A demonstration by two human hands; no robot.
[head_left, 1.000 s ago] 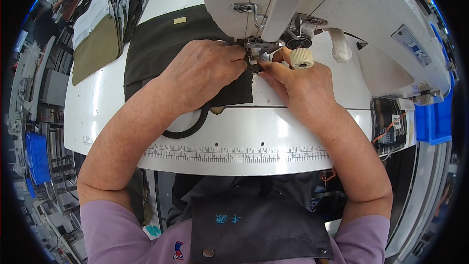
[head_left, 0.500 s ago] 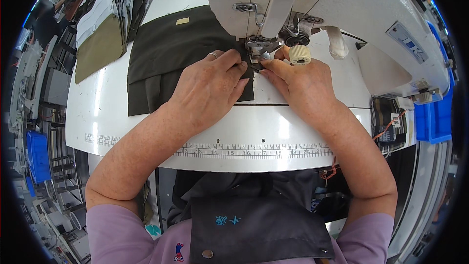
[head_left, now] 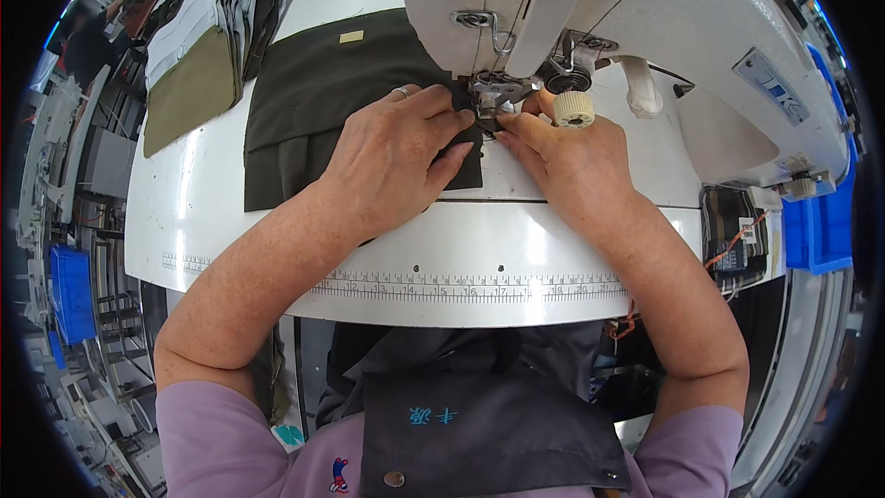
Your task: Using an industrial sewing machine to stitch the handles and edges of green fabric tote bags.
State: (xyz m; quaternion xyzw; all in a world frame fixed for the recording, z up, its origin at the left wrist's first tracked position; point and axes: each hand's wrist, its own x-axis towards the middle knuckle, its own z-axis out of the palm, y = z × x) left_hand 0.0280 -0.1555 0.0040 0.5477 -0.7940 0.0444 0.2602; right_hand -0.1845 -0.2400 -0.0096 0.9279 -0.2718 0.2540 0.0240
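Observation:
A dark green fabric panel (head_left: pixel 318 88) with a pale tag near its top lies flat on the white table, its right edge running to the presser foot (head_left: pixel 490 97) of a sewing machine (head_left: pixel 687 46). My left hand (head_left: pixel 392 152) rests on the panel's right part, fingers curled and pinching the cloth just left of the foot. From the other side, my right hand (head_left: pixel 581 157) reaches in with thumb and forefinger closed on the dark cloth edge at the foot. Those right fingertips are partly hidden by the foot and a cream dial (head_left: pixel 573 109).
A stack of olive, white and dark cloth pieces (head_left: pixel 189 88) sits at the far left of the table. Along the front edge runs a printed ruler (head_left: pixel 470 288). Blue bins (head_left: pixel 819 231) stand at the right, beside striped folded cloth (head_left: pixel 733 226) and an orange cord.
The panel and machine appear slightly farther right in the view. My left fingertips have moved a little farther from me, up beside the presser foot. My right hand stays almost still.

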